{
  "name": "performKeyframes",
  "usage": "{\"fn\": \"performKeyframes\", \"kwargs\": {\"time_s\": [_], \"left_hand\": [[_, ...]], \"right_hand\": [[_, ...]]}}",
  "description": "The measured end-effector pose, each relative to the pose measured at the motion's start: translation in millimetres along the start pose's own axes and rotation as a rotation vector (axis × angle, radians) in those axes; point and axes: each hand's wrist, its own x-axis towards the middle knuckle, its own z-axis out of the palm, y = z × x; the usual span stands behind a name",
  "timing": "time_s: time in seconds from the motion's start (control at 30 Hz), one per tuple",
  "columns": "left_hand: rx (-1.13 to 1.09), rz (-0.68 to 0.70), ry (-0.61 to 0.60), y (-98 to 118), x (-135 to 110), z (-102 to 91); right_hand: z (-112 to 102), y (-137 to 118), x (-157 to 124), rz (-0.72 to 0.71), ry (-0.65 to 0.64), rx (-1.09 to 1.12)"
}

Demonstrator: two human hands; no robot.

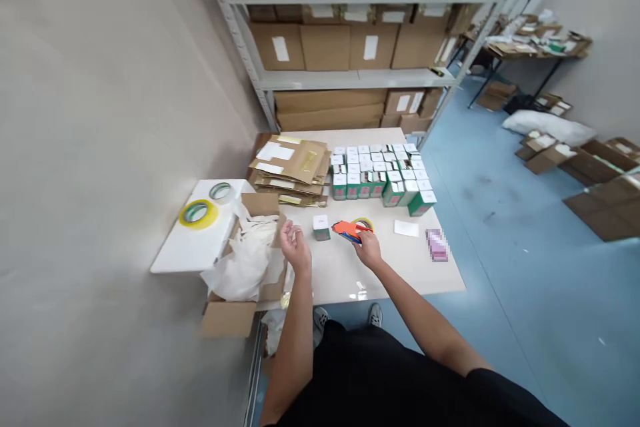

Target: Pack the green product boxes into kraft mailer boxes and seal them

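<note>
My right hand [369, 248] is closed on the handle of an orange tape dispenser [347, 229] that carries a yellowish tape roll and rests on the beige table [400, 273]. A single small green-and-white box [321, 227] stands just left of the dispenser. My left hand [295, 245] hovers above the table's left edge, fingers loosely curled with nothing visible in them, beside an open cardboard box [235, 317] stuffed with white plastic bags.
Rows of small green-and-white boxes [383, 173] and a stack of flattened cartons [293, 170] fill the table's far half. A white card [406, 228] and a pink item [437, 244] lie to the right. Two tape rolls [199, 213] sit on a white side surface. Shelving with cartons stands behind.
</note>
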Motion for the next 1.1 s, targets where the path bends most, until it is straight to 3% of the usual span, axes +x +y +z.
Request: {"fn": "performKeyframes", "kwargs": {"time_s": [0.2, 0.37, 0.57, 0.73, 0.9, 1.1], "left_hand": [[0.085, -0.209, -0.401, -35, -71, 58.3], [0.15, -0.295, -0.498, -54, -123, 108.0], [0.177, -0.293, -0.654, -56, -169, 174.8], [0.197, -0.278, -0.725, -51, -196, 219.0], [0.254, -0.277, -0.801, -55, -214, 237.9], [0.337, -0.265, -0.774, -68, -204, 226.6]], "right_hand": [[-21, 117, -62, 0.348, -0.191, -0.065], [-41, 198, -106, 0.615, -0.304, -0.08], [-71, 241, -123, 0.727, -0.342, 0.001], [-113, 272, -108, 0.805, -0.177, -0.072], [-135, 314, -90, 0.79, -0.254, -0.109], [-127, 358, -75, 0.907, -0.244, -0.098]]}}
